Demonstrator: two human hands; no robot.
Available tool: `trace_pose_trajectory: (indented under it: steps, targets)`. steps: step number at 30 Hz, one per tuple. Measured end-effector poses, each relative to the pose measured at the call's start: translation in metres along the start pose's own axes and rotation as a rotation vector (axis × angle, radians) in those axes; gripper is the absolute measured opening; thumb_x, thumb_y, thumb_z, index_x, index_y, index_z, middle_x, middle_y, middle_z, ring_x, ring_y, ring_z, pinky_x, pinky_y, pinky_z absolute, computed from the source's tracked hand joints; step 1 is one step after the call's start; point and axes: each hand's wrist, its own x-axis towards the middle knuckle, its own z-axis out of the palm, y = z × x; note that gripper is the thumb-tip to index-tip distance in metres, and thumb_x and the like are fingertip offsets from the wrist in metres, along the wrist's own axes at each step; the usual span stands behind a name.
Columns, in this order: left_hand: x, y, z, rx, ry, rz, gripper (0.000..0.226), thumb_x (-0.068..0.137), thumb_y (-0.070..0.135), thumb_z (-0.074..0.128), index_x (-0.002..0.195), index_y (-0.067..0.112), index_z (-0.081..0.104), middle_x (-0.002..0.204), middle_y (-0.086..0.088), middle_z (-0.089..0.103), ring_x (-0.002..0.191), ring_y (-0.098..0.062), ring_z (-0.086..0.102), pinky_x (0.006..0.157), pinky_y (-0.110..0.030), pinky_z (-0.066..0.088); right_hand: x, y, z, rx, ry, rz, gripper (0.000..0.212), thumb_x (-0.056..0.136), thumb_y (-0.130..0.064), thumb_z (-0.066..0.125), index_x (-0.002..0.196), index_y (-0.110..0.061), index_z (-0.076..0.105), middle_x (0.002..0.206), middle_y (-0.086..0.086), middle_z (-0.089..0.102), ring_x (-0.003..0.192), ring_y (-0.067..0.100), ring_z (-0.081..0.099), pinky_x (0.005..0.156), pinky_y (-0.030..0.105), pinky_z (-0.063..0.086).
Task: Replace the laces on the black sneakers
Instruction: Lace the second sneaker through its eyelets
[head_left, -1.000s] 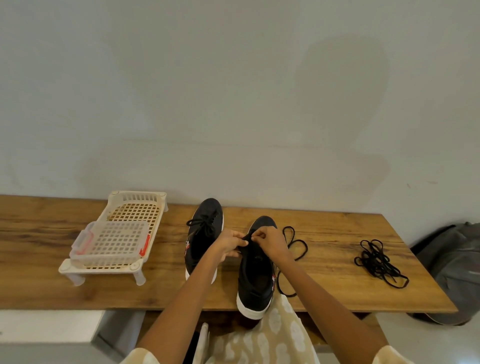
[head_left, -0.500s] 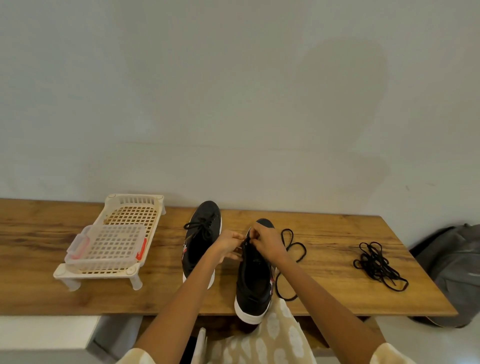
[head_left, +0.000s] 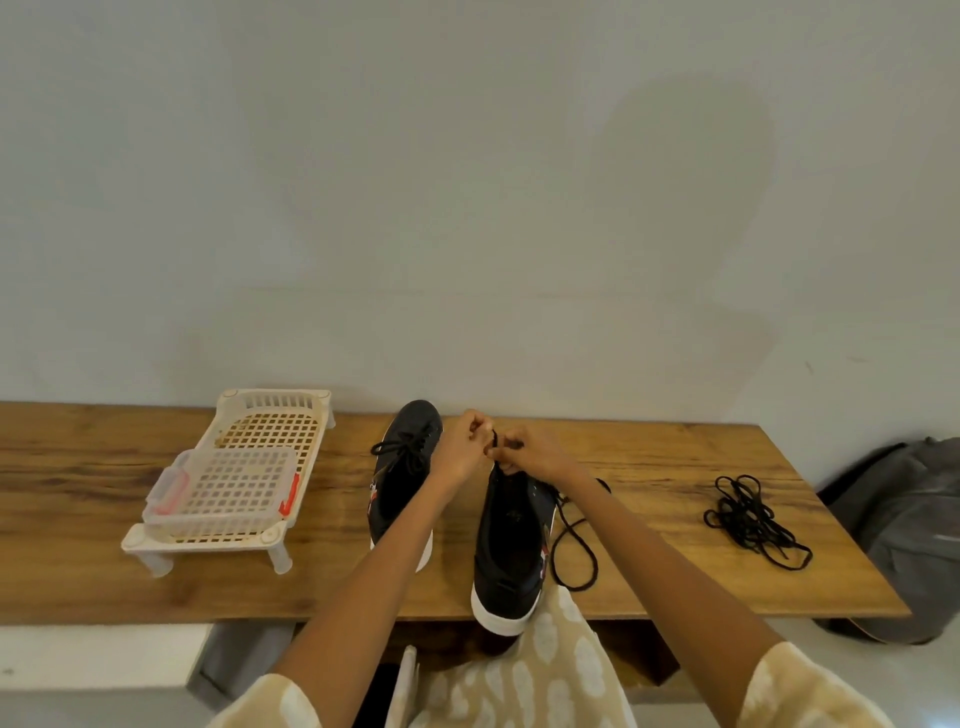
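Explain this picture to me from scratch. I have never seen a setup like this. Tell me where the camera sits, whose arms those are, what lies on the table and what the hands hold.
There is no machine here. The camera is worn on a person's head and looks forward and down, so the two bare arms reaching in from the bottom are that person's own.

On the wooden table stand two black sneakers. The left sneaker is laced. At the right sneaker, the left hand and right hand pinch a black lace near its toe end; the rest of it trails off on the table beside the shoe.

Further right lies a loose bundle of laces. At the left stands a white plastic rack with a clear clip-lid box on it. A grey bag sits beyond the table's right end.
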Motion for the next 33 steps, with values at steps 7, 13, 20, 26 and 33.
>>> trace_pose_trajectory:
  steps: [7,13,20,26,33]
  targets:
    - [-0.024,0.021,-0.008,-0.314,-0.143,-0.072,0.026,0.099,0.011,0.044,0.123,0.013,0.054,0.116,-0.003,0.060,0.101,-0.015,0.056,0.083,-0.024,0.047,-0.017,-0.082,-0.057,0.627,0.328,-0.182,0.014,0.090,-0.013,0.062,0.096,-0.002,0.069,0.085,0.008,0.068,0.071,0.013,0.065,0.077,0.028,0.058]
    - [-0.045,0.010,0.013,-0.242,-0.036,-0.116,0.017,0.096,0.016,0.052,0.105,0.012,0.066,0.107,-0.004,0.067,0.103,-0.018,0.060,0.095,-0.032,0.046,-0.041,-0.123,-0.097,0.759,0.407,-0.342,0.020,0.091,-0.014,0.061,0.103,0.001,0.067,0.090,0.008,0.068,0.076,0.015,0.065,0.080,0.030,0.056]
    - [-0.022,0.055,-0.041,-0.414,0.439,0.021,0.018,0.096,0.011,0.051,0.092,0.006,0.067,0.069,0.001,0.061,0.065,-0.020,0.059,0.067,-0.042,0.058,-0.049,-0.086,-0.071,0.544,0.442,-0.145,0.014,0.090,-0.015,0.063,0.093,-0.003,0.070,0.088,0.017,0.068,0.072,0.015,0.064,0.075,0.028,0.058]
    - [-0.031,0.063,-0.057,-0.288,0.483,0.114,0.022,0.098,0.017,0.048,0.083,0.011,0.064,0.062,0.002,0.054,0.055,-0.010,0.047,0.051,-0.016,0.040,-0.053,-0.077,-0.048,0.457,0.388,-0.105,0.023,0.093,-0.011,0.059,0.107,0.005,0.066,0.090,0.015,0.067,0.072,0.014,0.064,0.071,0.021,0.058]
    - [-0.040,0.027,-0.036,0.089,0.153,-0.061,0.042,0.096,0.014,0.045,0.055,0.008,0.037,0.052,-0.002,0.034,0.048,-0.018,0.031,0.051,-0.031,0.024,-0.050,-0.070,-0.029,0.289,0.335,-0.027,0.019,0.091,-0.003,0.056,0.108,0.001,0.064,0.087,0.011,0.066,0.069,0.011,0.063,0.068,0.017,0.056]
